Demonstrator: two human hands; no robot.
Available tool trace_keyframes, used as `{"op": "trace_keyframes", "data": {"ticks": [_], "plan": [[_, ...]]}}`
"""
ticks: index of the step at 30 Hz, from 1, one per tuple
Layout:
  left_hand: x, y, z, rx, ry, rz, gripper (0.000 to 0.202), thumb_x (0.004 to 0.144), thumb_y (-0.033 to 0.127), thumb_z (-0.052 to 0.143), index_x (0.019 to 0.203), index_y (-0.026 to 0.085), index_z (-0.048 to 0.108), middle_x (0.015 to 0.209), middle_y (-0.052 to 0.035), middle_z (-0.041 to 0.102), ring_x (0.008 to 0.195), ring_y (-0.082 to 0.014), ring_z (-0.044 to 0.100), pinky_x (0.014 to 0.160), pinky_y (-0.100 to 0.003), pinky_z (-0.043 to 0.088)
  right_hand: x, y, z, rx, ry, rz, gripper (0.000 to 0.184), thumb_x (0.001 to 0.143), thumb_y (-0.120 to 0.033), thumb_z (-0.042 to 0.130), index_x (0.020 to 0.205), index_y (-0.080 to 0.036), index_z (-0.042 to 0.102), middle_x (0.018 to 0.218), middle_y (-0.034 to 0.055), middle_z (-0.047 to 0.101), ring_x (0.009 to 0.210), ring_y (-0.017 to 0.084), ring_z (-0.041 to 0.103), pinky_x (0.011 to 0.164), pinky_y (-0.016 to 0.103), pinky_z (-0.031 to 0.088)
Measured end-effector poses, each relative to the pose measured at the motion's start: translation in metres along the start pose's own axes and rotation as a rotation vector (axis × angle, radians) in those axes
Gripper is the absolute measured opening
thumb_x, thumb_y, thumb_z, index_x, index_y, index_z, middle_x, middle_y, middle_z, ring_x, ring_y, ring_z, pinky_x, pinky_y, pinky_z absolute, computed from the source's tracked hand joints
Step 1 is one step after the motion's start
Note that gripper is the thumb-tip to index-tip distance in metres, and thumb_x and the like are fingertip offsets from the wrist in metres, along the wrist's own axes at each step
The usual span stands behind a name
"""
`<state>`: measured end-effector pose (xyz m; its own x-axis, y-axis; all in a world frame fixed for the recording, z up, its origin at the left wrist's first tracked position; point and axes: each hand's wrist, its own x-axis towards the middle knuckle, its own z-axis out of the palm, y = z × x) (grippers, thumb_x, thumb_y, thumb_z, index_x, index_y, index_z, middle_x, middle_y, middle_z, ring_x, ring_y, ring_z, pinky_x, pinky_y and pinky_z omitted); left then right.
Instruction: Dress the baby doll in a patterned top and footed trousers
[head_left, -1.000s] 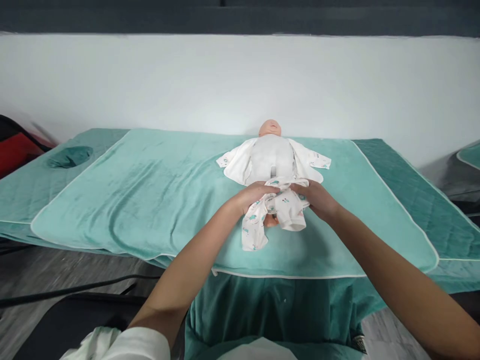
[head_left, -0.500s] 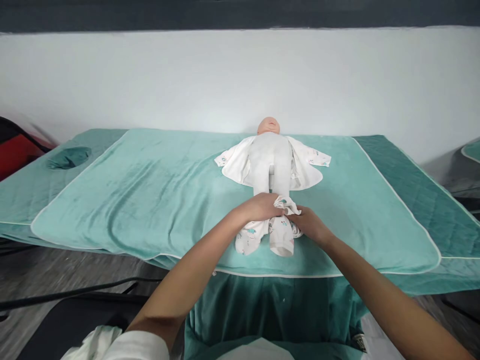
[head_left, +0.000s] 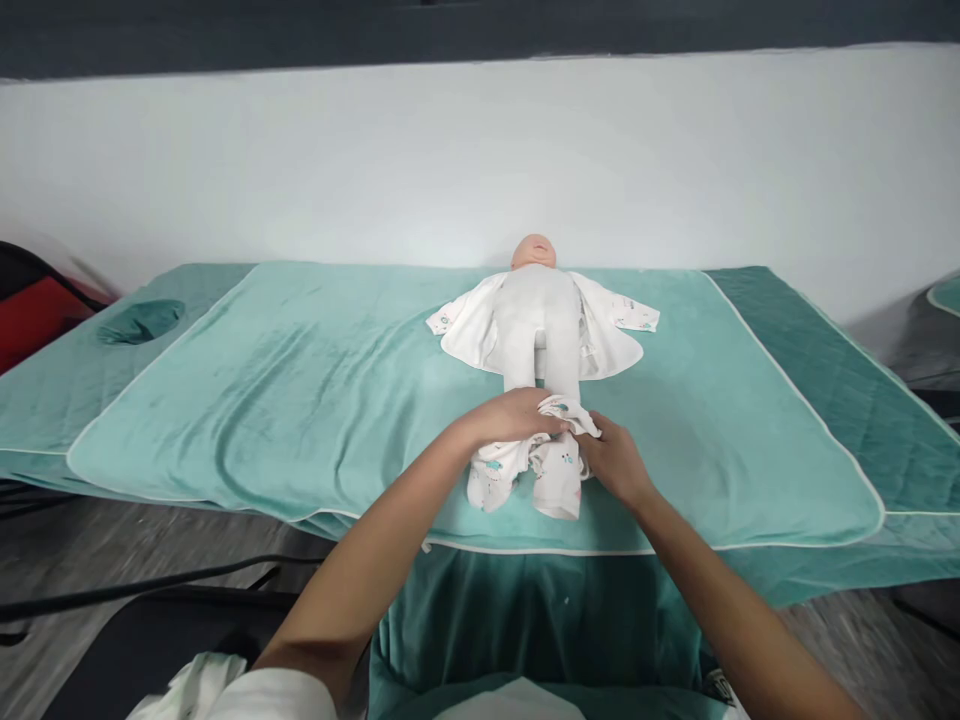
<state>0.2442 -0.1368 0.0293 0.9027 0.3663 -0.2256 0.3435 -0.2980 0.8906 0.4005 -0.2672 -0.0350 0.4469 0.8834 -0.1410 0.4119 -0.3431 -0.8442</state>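
A baby doll with a white cloth body lies on its back, head toward the wall and legs toward me. Its white printed top hangs open, with the sleeves spread to both sides. Bunched around the lower legs are white printed baby pants. My left hand is closed on the gathered fabric from the left, over the doll's legs. From the right, my right hand pinches the same bunched cloth beside the other leg. Some fingertips are hidden in the folds.
A teal blanket with white piping covers the massage bed, which has a face hole at its left end. The white wall stands behind. A black chair is at lower left, and a red-and-black item at far left.
My right hand has shifted slightly left, closer to the doll's leg. The bunched pants fabric between my hands has moved a little left and changed its folds. My left hand keeps its grip.
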Motion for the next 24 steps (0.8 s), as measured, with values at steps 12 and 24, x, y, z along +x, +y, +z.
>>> {"op": "trace_keyframes", "data": {"ticks": [12,24], "plan": [[-0.005,0.001,-0.010,-0.462,-0.117,0.035,0.042,0.071,0.030,0.082,0.109,0.020,0.068,0.111,-0.0069,0.071,0.100,-0.0221,0.067,0.083,-0.032,0.052,0.009,0.007,0.005,0.422,0.235,-0.140,0.009,0.076,-0.030,0.058,0.075,-0.023,0.053,0.075,-0.0003,0.059,0.074,0.019,0.051,0.069,0.030,0.042],[0.032,0.000,-0.023,-0.062,0.391,0.165,0.024,0.073,0.023,0.070,0.096,0.017,0.066,0.097,-0.0014,0.069,0.093,-0.0197,0.063,0.083,-0.030,0.047,0.073,0.009,0.016,0.408,0.453,-0.323,0.012,0.078,-0.031,0.057,0.083,-0.020,0.056,0.081,0.0000,0.063,0.080,0.018,0.055,0.074,0.030,0.044]]}}
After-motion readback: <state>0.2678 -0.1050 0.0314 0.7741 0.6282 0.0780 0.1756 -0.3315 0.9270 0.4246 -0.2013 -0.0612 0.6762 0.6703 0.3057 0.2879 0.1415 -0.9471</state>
